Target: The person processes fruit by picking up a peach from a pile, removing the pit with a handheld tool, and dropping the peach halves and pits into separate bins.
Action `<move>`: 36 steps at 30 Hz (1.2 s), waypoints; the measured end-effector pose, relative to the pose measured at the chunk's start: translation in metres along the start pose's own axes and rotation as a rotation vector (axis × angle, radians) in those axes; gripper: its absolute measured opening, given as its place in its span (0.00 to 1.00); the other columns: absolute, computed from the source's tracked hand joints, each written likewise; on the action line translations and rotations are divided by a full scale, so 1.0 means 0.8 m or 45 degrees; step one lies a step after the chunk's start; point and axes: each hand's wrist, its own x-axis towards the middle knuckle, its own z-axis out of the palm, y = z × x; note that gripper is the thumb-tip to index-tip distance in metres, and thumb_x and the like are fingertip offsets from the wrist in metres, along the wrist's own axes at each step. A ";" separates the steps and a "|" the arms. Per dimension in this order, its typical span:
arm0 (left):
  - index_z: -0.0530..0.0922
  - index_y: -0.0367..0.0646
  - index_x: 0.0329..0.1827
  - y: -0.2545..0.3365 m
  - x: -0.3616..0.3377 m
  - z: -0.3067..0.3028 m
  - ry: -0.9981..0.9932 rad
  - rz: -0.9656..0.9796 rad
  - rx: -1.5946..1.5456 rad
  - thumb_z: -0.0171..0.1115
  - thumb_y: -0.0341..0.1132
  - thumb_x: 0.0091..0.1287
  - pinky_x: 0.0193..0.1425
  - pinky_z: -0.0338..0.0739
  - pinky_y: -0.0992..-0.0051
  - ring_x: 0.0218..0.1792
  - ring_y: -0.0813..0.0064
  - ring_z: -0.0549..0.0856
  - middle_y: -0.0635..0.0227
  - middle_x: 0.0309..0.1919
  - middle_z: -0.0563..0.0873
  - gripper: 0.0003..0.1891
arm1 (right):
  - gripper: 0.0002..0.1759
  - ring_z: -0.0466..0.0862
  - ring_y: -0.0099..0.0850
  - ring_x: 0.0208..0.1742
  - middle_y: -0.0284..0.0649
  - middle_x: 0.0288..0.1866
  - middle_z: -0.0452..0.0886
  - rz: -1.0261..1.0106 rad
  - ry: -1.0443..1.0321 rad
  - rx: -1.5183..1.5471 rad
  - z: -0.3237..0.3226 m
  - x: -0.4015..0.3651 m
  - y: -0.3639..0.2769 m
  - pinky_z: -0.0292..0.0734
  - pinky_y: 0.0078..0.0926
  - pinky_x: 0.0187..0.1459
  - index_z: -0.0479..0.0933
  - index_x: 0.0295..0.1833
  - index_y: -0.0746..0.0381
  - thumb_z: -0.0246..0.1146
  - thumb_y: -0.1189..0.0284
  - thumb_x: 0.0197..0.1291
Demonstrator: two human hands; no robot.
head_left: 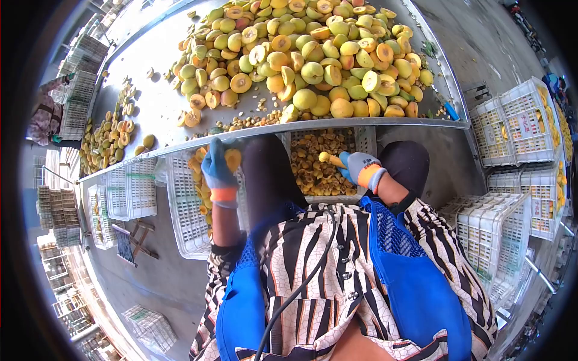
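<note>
Near the table (271, 127), the left hand (219, 168) grips 1 yellow fruit (233, 158); the right hand's (363, 169) fingers clutch 1 yellow object (330, 159).

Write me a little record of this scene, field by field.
Work surface: metal table
On it: large heap of halved and whole yellow-green fruit, loose stones, a blue object near the right corner
Left hand: blue glove, orange cuff; a yellow piece beside its fingers, grip blurred
Right hand: gloved, gripping a slim yellow tool, exact kind unclear
Between the knees: crate of darker fruit pieces
Right side: stacked white crates, some holding yellow fruit
</note>
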 end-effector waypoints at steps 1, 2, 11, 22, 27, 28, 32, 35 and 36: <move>0.82 0.37 0.48 -0.001 0.009 -0.027 -0.027 0.200 0.423 0.59 0.39 0.68 0.47 0.77 0.75 0.38 0.74 0.84 0.62 0.38 0.87 0.15 | 0.19 0.81 0.55 0.40 0.55 0.37 0.82 0.046 0.070 0.082 0.002 0.002 -0.001 0.75 0.47 0.43 0.75 0.45 0.64 0.60 0.59 0.60; 0.82 0.37 0.49 -0.005 0.023 -0.047 0.039 0.432 0.672 0.59 0.38 0.67 0.47 0.76 0.75 0.38 0.75 0.83 0.63 0.40 0.86 0.15 | 0.19 0.81 0.55 0.40 0.56 0.38 0.82 0.083 0.117 0.097 0.005 0.004 -0.004 0.75 0.48 0.42 0.75 0.45 0.64 0.60 0.58 0.61; 0.77 0.41 0.57 -0.012 0.169 0.047 0.034 0.925 1.317 0.63 0.37 0.62 0.59 0.74 0.64 0.53 0.53 0.80 0.53 0.53 0.81 0.20 | 0.19 0.81 0.56 0.36 0.57 0.33 0.81 -0.023 0.185 0.181 0.028 0.024 -0.012 0.74 0.50 0.38 0.73 0.46 0.63 0.62 0.59 0.59; 0.74 0.45 0.48 -0.053 0.239 0.099 -0.011 0.557 2.124 0.59 0.30 0.56 0.49 0.77 0.60 0.51 0.54 0.79 0.56 0.47 0.77 0.15 | 0.18 0.81 0.56 0.34 0.58 0.33 0.81 0.006 0.000 -0.118 0.056 0.031 0.021 0.76 0.50 0.36 0.77 0.41 0.62 0.61 0.57 0.57; 0.72 0.38 0.52 -0.051 0.205 0.077 -0.123 0.690 1.568 0.66 0.31 0.52 0.50 0.75 0.58 0.47 0.47 0.80 0.45 0.46 0.78 0.23 | 0.19 0.81 0.58 0.36 0.60 0.32 0.80 0.044 0.252 0.043 0.046 0.033 0.003 0.75 0.51 0.37 0.77 0.40 0.63 0.61 0.56 0.57; 0.73 0.37 0.54 -0.070 0.200 0.074 -0.095 0.580 1.282 0.69 0.33 0.52 0.47 0.76 0.61 0.46 0.51 0.81 0.47 0.46 0.80 0.25 | 0.19 0.81 0.58 0.36 0.60 0.32 0.80 0.046 0.341 0.150 0.059 0.037 0.012 0.75 0.51 0.36 0.77 0.40 0.63 0.62 0.56 0.56; 0.78 0.44 0.50 -0.025 0.134 0.101 -0.241 -0.360 0.038 0.67 0.43 0.58 0.37 0.79 0.66 0.40 0.76 0.82 0.70 0.41 0.83 0.19 | 0.20 0.81 0.58 0.37 0.59 0.32 0.81 0.156 0.542 0.422 0.038 0.030 -0.012 0.76 0.50 0.39 0.76 0.44 0.61 0.63 0.55 0.56; 0.76 0.44 0.49 -0.003 0.082 0.122 -0.234 -0.752 -0.783 0.59 0.46 0.64 0.48 0.81 0.52 0.42 0.57 0.82 0.59 0.42 0.82 0.17 | 0.19 0.81 0.57 0.37 0.58 0.32 0.80 0.120 0.713 0.521 0.013 0.024 -0.032 0.75 0.49 0.36 0.76 0.43 0.61 0.63 0.57 0.57; 0.75 0.43 0.51 -0.007 0.075 0.123 -0.429 -0.782 -0.918 0.58 0.47 0.65 0.51 0.80 0.48 0.46 0.53 0.82 0.57 0.46 0.82 0.19 | 0.18 0.81 0.57 0.37 0.57 0.32 0.80 0.126 0.720 0.563 -0.008 0.016 -0.049 0.75 0.48 0.36 0.76 0.43 0.61 0.63 0.58 0.58</move>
